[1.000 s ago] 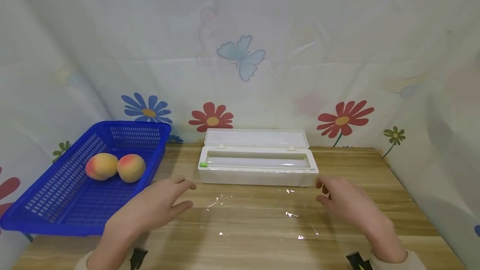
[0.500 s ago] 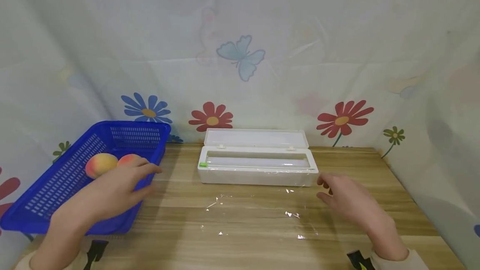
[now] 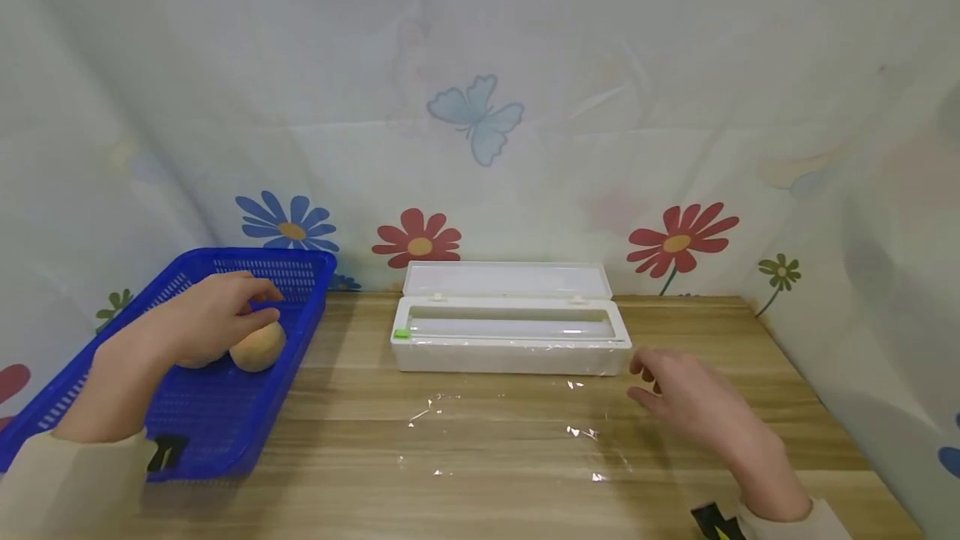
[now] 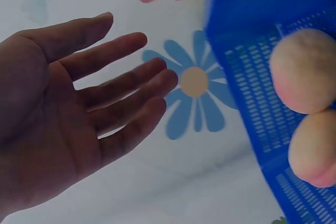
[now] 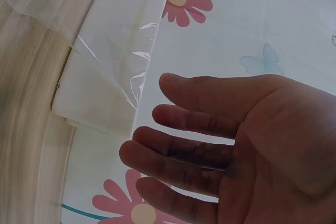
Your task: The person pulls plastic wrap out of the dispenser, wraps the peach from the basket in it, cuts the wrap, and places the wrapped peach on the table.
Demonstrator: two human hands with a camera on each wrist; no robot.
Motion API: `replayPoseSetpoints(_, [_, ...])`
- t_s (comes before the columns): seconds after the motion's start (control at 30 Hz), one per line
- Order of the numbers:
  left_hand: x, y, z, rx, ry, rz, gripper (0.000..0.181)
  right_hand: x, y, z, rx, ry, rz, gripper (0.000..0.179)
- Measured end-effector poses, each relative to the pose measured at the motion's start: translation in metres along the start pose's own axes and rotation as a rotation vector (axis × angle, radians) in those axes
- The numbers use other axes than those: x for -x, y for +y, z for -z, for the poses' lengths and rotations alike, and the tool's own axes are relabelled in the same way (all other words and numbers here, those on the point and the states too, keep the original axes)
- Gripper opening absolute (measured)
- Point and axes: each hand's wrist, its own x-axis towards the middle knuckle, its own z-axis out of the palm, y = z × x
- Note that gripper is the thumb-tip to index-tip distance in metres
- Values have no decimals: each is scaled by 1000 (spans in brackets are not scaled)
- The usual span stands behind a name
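My left hand (image 3: 206,319) hovers over the blue plastic basket (image 3: 327,282) at the left, fingers spread and holding nothing. Beneath it lie two yellow-pink peaches; one peach (image 3: 258,348) shows beside the thumb, while the other peach (image 3: 197,361) is mostly covered by the hand. In the left wrist view both the upper peach (image 4: 304,72) and the lower peach (image 4: 315,150) sit apart from the fingertips. My right hand (image 3: 690,398), loosely bent and holding nothing, is beside the front right corner of a white plastic-wrap dispenser box (image 3: 510,358).
The dispenser's lid (image 3: 510,279) stands raised at the back, with a roll of film (image 3: 510,328) inside and a green slider (image 3: 402,333) at its left end. Clear plastic wrap (image 3: 581,432) stretches from it over the wooden table (image 3: 360,457). A flower-printed curtain (image 3: 480,215) hangs behind.
My left hand has moved left from the table in front of the dispenser to above the peaches in the basket. My right hand has stayed nearly still. The head view has shifted slightly.
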Motion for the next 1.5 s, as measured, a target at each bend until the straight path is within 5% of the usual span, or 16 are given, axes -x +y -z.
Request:
replayPoseSetpoints(0.33, [-19,-43,-1,-68,-184,59,42,0,0,-2,-14,-19,-17,20])
replayPoseSetpoints(0.7, [-33,-62,-16,44,-315,144,53,0,2,-2,-18,-15,-16,19])
replayPoseSetpoints(0.9, [-39,-65,-27,139,-395,278,65,1,1,-2,-20,-22,-20,20])
replayPoseSetpoints(1.23, [-41,-64,-33,81,-394,374,64,-1,0,-2,-10,-32,-8,18])
replayPoseSetpoints(1.5, [-40,-65,-38,77,-374,345,53,-2,0,-2,-2,-51,-16,18])
